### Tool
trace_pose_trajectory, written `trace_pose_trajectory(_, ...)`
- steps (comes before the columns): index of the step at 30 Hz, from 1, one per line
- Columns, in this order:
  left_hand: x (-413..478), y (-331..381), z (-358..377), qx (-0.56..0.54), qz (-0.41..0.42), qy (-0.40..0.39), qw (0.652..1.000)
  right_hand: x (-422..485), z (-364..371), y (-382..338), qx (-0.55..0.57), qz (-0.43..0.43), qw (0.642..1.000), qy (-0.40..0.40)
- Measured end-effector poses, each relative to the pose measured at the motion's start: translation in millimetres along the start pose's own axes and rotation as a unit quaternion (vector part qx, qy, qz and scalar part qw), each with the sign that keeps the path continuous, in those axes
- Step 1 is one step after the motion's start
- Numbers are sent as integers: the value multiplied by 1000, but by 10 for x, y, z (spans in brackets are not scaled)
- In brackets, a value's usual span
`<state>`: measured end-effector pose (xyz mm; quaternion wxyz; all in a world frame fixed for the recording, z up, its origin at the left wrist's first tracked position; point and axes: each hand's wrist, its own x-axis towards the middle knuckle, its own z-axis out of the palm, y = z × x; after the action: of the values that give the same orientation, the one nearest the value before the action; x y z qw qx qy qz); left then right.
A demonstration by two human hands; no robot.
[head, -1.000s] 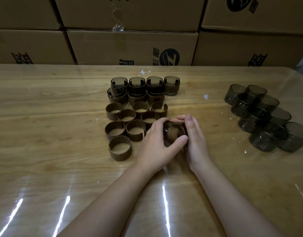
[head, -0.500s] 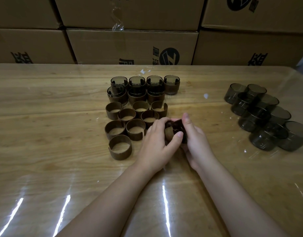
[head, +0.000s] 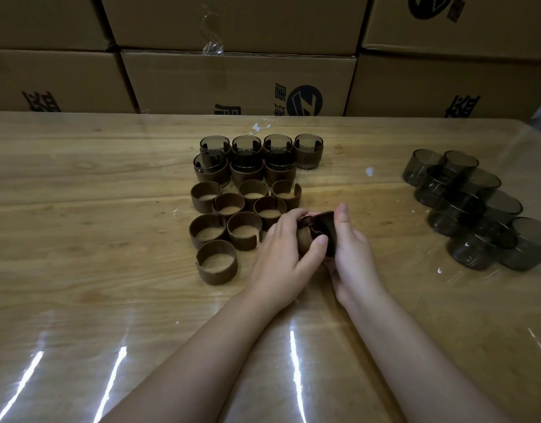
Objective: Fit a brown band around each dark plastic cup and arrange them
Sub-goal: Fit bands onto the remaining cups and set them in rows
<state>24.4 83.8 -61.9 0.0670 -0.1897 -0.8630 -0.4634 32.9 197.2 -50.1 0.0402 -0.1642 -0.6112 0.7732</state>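
At the table's centre, my left hand (head: 281, 261) and my right hand (head: 353, 257) together hold one dark plastic cup (head: 325, 228) with a brown band (head: 305, 239) partly wrapped round it. The left thumb presses on the band; the right fingers curl behind the cup. Just to the left, several loose brown bands (head: 217, 264) stand on the table. Behind them stand two rows of banded cups (head: 308, 151). A heap of bare dark cups (head: 464, 206) lies at the right.
The wooden table (head: 95, 209) carries a glossy clear film with glare streaks near me. Stacked cardboard boxes (head: 232, 80) form a wall along the far edge. Small white scraps (head: 369, 171) lie between the cup groups.
Both hands have lifted and tilted the cup, turning it on its side. The band has shifted round it under the left thumb.
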Motion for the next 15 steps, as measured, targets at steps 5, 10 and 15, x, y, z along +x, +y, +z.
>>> trace_pose_trajectory(5, -2, 16, 27, -61, 5, 6, 998, 38, -52, -11, -8, 0, 1000, -24)
trace_pose_trajectory(10, 59, 19, -54, -259, -33, 78, 962, 80, -47, -1, 48, 37, 992, -110)
trace_pose_trajectory(15, 71, 14, -134, -333, -45, 133, 932, 88, -45, -33, -10, 52, 975, -214)
